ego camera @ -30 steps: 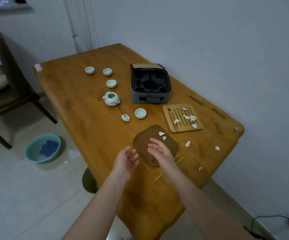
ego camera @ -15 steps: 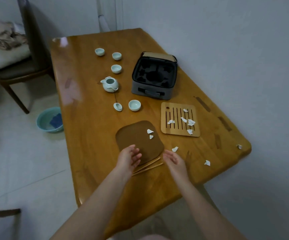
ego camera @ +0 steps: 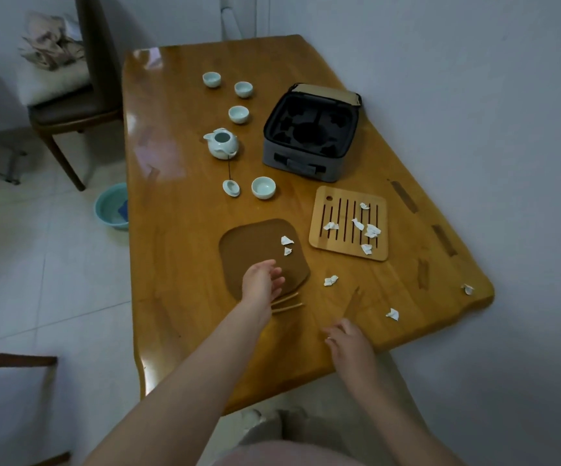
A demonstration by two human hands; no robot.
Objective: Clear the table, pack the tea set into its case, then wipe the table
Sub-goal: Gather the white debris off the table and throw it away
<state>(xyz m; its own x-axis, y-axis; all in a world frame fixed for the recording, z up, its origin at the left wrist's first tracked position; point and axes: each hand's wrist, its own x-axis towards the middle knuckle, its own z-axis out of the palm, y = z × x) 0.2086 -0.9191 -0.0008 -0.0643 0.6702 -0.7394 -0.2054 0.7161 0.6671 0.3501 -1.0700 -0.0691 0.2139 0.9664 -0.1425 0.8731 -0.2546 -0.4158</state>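
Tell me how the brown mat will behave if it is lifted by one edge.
The brown mat lies thin and flat on the table, so it is probably light and floppy. The two paper scraps on it look loose and would likely slide off when it tilts.

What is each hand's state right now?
Left hand: open, over the brown mat, holding nothing.
Right hand: fingers curled near the table edge; grip cannot be told.
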